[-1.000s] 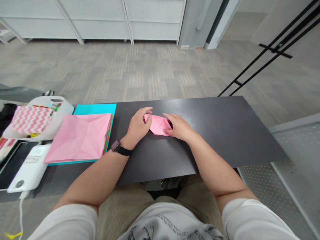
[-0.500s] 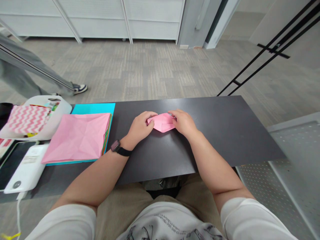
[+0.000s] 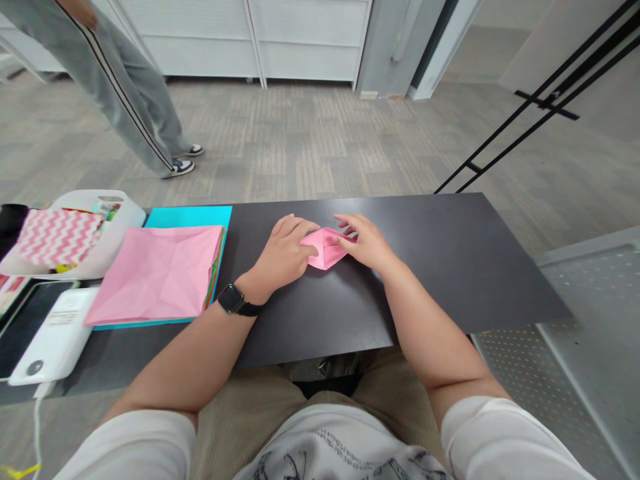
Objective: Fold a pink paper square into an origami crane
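1. Folded pink paper point(image 3: 325, 249) lies on the dark tabletop point(image 3: 465, 260), right of the paper stack point(image 3: 157, 273).
2. Left hand point(image 3: 285, 251) grips the end nearer the stack.
3. Right hand point(image 3: 369, 243) curves half-open around the farther end, its hold unclear.

The table point(image 3: 450, 267) bears, leftward, a basket point(image 3: 114, 247) by its far edge, phone point(image 3: 37, 320), power bank point(image 3: 55, 341) and blue sheet point(image 3: 193, 217); centrally, folded paper point(image 3: 320, 250).
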Tool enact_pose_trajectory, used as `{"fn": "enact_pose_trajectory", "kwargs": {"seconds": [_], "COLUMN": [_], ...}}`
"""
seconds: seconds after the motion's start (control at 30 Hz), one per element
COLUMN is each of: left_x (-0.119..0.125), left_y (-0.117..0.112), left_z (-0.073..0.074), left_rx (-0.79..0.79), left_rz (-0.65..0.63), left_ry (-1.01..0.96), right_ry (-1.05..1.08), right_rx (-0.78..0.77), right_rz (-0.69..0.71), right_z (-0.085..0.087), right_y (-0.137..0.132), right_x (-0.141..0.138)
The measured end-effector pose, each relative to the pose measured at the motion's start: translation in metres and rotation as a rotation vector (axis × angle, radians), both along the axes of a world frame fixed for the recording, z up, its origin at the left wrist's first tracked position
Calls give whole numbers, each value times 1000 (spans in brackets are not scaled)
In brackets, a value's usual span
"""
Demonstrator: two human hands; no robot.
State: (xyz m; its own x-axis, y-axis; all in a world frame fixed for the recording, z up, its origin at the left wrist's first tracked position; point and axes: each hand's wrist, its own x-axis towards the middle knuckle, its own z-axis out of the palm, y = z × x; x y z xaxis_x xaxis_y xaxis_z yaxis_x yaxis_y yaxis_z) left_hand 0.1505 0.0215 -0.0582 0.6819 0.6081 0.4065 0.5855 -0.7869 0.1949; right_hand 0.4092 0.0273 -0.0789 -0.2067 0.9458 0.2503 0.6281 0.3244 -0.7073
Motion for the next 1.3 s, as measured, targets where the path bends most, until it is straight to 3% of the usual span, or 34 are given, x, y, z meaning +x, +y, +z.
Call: {"fn": "enact_pose_trajectory", "kwargs": {"seconds": [0.3, 0.53, 0.73, 0.93, 1.3], "left_x": [1, 1, 3, 4, 9], "left_y": [-15, -11, -8, -7, -13], "left_z": [8, 3, -5, -12, -5], "left_rx": [29, 52, 78, 55, 7], "left_rz": [32, 95, 58, 3, -7], "left_ry": [77, 149, 126, 145, 171], "right_ry": [77, 27, -45, -234, -422], "right_rx": [144, 184, 261, 220, 154], "right_rz": [-40, -19, 49, 261, 262], "right_z": [7, 4, 15, 18, 19], "right_y": [-2, 0, -3, -8, -10], "right_x": [-3, -2, 2, 7, 8]}}
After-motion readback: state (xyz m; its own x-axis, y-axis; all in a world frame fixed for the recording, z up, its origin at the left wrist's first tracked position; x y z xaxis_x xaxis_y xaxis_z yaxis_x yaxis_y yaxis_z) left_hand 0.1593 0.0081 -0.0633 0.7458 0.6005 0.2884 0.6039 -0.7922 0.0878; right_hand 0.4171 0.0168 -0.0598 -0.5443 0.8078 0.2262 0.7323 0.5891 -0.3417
